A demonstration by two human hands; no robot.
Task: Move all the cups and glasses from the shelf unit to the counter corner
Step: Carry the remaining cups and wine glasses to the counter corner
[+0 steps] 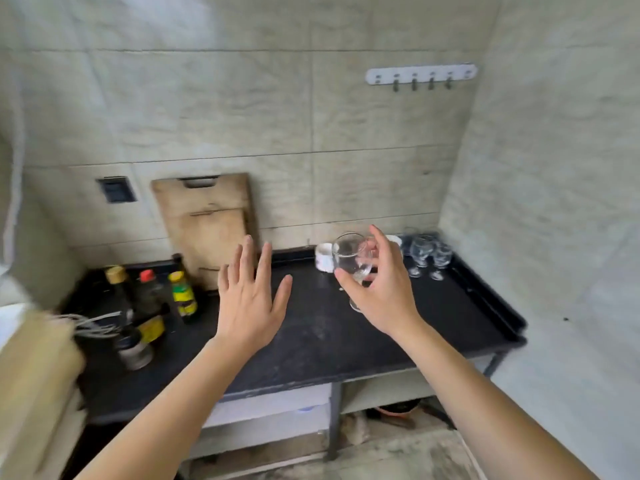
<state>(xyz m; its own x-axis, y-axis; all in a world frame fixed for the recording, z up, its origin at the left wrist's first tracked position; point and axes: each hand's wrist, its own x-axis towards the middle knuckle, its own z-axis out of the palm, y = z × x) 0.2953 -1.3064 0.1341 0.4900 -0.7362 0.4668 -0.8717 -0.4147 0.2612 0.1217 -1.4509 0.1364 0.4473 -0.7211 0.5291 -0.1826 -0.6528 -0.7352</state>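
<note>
My right hand (382,289) grips a clear stemmed glass (349,254) by its bowl, held tilted above the black counter (311,334). Its foot shows just under my palm. My left hand (251,299) hovers flat over the counter's middle, fingers spread, holding nothing. In the far right corner stand several small clear stemmed glasses (429,256). A white cup (325,257) sits just left of the held glass, near the wall, and another white cup (394,240) peeks out behind my right hand. The shelf unit is out of view.
Sauce bottles (181,294) and a jar (133,348) crowd the counter's left end. Wooden cutting boards (207,220) lean on the tiled wall. A hook rail (420,74) hangs high on the wall. Open shelves (270,420) lie under the counter.
</note>
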